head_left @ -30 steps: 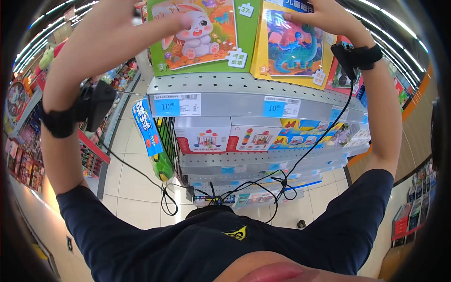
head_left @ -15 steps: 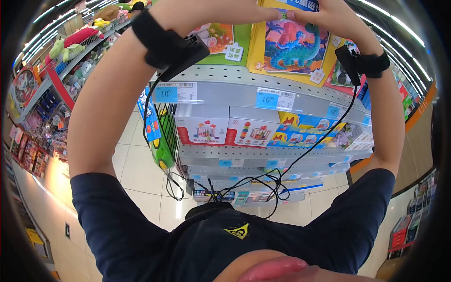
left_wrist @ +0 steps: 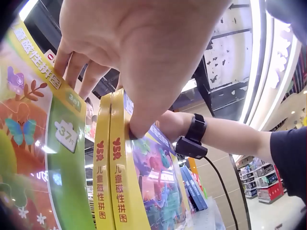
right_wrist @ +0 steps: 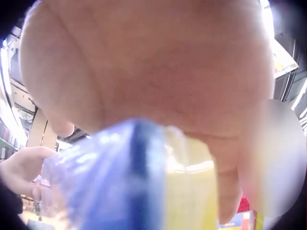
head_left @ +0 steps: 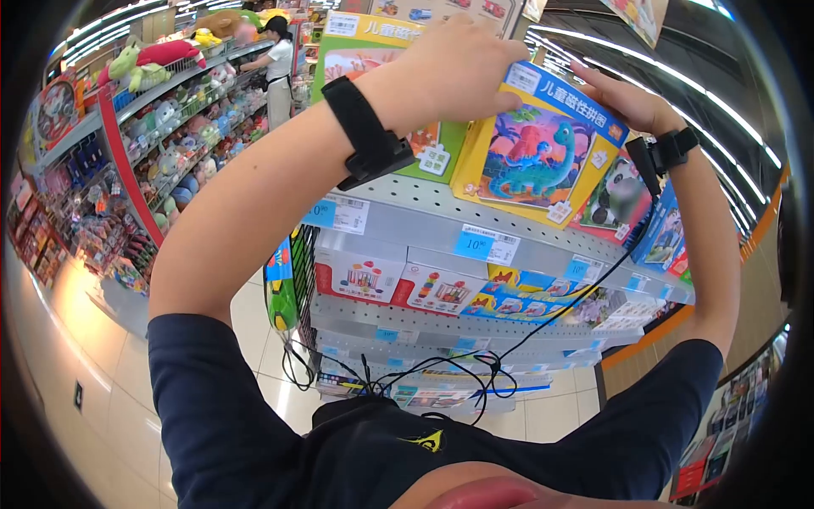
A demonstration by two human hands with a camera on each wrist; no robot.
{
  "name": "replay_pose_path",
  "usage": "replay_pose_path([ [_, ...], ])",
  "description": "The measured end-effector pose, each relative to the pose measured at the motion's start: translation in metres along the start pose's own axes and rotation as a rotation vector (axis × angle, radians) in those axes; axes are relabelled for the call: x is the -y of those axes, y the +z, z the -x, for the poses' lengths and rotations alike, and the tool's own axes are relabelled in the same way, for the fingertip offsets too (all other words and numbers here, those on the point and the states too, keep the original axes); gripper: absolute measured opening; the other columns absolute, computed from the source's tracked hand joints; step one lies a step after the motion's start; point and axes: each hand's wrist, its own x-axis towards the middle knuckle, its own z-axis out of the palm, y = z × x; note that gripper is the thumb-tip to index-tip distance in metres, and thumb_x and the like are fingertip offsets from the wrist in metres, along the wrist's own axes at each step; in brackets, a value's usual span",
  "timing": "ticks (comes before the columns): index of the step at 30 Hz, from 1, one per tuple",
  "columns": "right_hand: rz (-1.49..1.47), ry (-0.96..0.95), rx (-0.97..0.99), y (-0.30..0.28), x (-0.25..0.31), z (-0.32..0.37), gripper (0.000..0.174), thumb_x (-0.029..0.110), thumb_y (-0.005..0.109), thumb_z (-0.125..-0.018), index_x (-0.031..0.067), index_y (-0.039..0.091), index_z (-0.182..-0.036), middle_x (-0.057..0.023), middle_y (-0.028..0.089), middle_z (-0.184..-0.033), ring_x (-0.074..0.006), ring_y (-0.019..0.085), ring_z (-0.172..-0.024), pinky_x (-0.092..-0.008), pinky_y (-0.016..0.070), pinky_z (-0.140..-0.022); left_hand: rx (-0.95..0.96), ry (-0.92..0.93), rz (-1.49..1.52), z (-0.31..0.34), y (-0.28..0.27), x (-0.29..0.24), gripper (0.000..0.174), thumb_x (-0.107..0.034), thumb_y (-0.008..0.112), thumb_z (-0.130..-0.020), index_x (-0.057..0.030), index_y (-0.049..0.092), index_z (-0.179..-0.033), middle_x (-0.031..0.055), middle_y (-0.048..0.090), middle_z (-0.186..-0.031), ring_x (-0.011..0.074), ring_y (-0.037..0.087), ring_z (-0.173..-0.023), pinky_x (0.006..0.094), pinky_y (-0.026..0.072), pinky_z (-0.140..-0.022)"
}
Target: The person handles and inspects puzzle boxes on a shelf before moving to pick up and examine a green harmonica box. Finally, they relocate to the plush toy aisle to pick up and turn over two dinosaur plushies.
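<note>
In the head view, a yellow and blue dinosaur puzzle box [head_left: 543, 157] stands tilted on the upper shelf. My left hand [head_left: 458, 72] grips its top left corner. The left wrist view shows the thumb [left_wrist: 141, 120] against its front. Two yellow spines [left_wrist: 109, 158] stand side by side there, with the other fingers beyond them. My right hand [head_left: 627, 100] is at the box's top right corner, its thumb raised off the front. Its palm [right_wrist: 158, 81] is close over the blurred corner in the right wrist view. Left of it stands a green rabbit puzzle box [left_wrist: 33, 120], partly hidden by my left arm.
A panda box [head_left: 617, 199] and blue boxes [head_left: 661, 229] stand to the right. Price tags line the shelf edge [head_left: 441, 225]; toy boxes [head_left: 360, 276] fill the shelf below. Cables [head_left: 483, 365] hang before my body. A person [head_left: 278, 72] stands by plush toy shelves at the far left.
My left hand has moved right from the rabbit box to the dinosaur box. My right hand has shifted to that box's right corner, its thumb off the front. The head view has tilted up.
</note>
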Motion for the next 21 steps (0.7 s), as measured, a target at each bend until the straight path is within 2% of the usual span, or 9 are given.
replay_pose_path([
  [2, -0.071, -0.048, 0.105, -0.004, 0.004, -0.004, 0.090, 0.072, 0.036, -0.098, -0.0075, 0.054, -0.137, -0.0173, 0.060, -0.138, -0.0205, 0.062, -0.119, -0.0295, 0.0450, -0.106, 0.089, -0.035, 0.093, 0.001, 0.000, 0.003, 0.048, -0.036, 0.074, -0.086, -0.0112, 0.065, -0.126, 0.0144, 0.069, -0.118, 0.0322, 0.064, -0.112, 0.0426, 0.0490, -0.098],
  [5, -0.146, 0.054, 0.199, -0.008, 0.011, -0.011, 0.091, 0.073, 0.041, -0.096, -0.0068, 0.055, -0.137, -0.0175, 0.061, -0.136, -0.0217, 0.063, -0.118, -0.0317, 0.0477, -0.104, 0.070, -0.019, 0.080, 0.001, -0.002, 0.001, 0.048, -0.036, 0.075, -0.084, -0.0113, 0.066, -0.125, 0.0134, 0.072, -0.108, 0.0318, 0.068, -0.104, 0.0419, 0.0516, -0.093],
  [6, -0.138, 0.054, 0.205, -0.011, 0.013, -0.016, 0.091, 0.073, 0.041, -0.096, -0.0068, 0.055, -0.137, -0.0175, 0.061, -0.136, -0.0217, 0.063, -0.118, -0.0317, 0.0477, -0.104, 0.067, -0.028, 0.079, 0.000, -0.002, -0.001, 0.048, -0.036, 0.075, -0.084, -0.0113, 0.066, -0.125, 0.0134, 0.072, -0.108, 0.0318, 0.068, -0.104, 0.0419, 0.0516, -0.093],
  [8, -0.100, 0.180, 0.200, -0.011, 0.012, -0.024, 0.090, 0.074, 0.043, -0.095, -0.0032, 0.054, -0.140, -0.0181, 0.061, -0.136, -0.0235, 0.065, -0.116, -0.0334, 0.0494, -0.103, 0.080, -0.049, 0.013, 0.000, -0.001, -0.006, 0.047, -0.035, 0.075, -0.083, -0.0110, 0.068, -0.122, 0.0127, 0.073, -0.107, 0.0303, 0.069, -0.100, 0.0410, 0.0529, -0.091],
  [9, -0.130, 0.155, 0.201, -0.009, 0.013, -0.025, 0.086, 0.073, 0.043, -0.095, 0.0010, 0.053, -0.142, -0.0180, 0.062, -0.136, -0.0239, 0.067, -0.113, -0.0346, 0.0511, -0.101, 0.080, -0.055, 0.014, 0.001, -0.002, -0.008, 0.047, -0.035, 0.075, -0.083, -0.0110, 0.068, -0.122, 0.0127, 0.073, -0.107, 0.0303, 0.069, -0.100, 0.0410, 0.0529, -0.091],
  [12, -0.137, 0.144, 0.244, 0.002, 0.022, -0.025, 0.086, 0.071, 0.048, -0.094, 0.0007, 0.051, -0.144, -0.0206, 0.061, -0.135, -0.0231, 0.068, -0.113, -0.0333, 0.0538, -0.097, 0.095, -0.062, -0.021, 0.000, -0.008, -0.010, 0.045, -0.035, 0.076, -0.082, -0.0102, 0.068, -0.119, 0.0135, 0.073, -0.106, 0.0302, 0.070, -0.098, 0.0406, 0.0541, -0.088],
  [13, -0.132, 0.136, 0.182, 0.002, 0.021, -0.025, 0.080, 0.067, 0.048, -0.097, 0.0035, 0.048, -0.146, -0.0189, 0.061, -0.137, -0.0221, 0.067, -0.114, -0.0334, 0.0542, -0.097, 0.105, -0.078, -0.007, 0.001, -0.009, -0.011, 0.044, -0.034, 0.076, -0.082, -0.0100, 0.068, -0.119, 0.0136, 0.073, -0.105, 0.0302, 0.070, -0.098, 0.0409, 0.0545, -0.087],
  [16, -0.165, 0.091, 0.208, 0.003, 0.017, -0.025, 0.080, 0.066, 0.048, -0.097, 0.0033, 0.049, -0.146, -0.0186, 0.061, -0.137, -0.0219, 0.068, -0.113, -0.0337, 0.0548, -0.096, 0.111, -0.089, 0.006, 0.002, -0.009, -0.012, 0.044, -0.034, 0.076, -0.082, -0.0098, 0.068, -0.118, 0.0140, 0.073, -0.104, 0.0305, 0.070, -0.097, 0.0415, 0.0551, -0.085],
  [21, -0.142, 0.177, 0.238, -0.001, 0.017, -0.030, 0.091, 0.077, 0.048, -0.089, 0.0050, 0.051, -0.145, -0.0212, 0.060, -0.137, -0.0265, 0.068, -0.114, -0.0353, 0.0551, -0.096, 0.061, -0.060, -0.020, 0.003, -0.003, -0.011, 0.043, -0.033, 0.076, -0.082, -0.0103, 0.068, -0.118, 0.0134, 0.073, -0.102, 0.0310, 0.070, -0.096, 0.0418, 0.0554, -0.086],
])
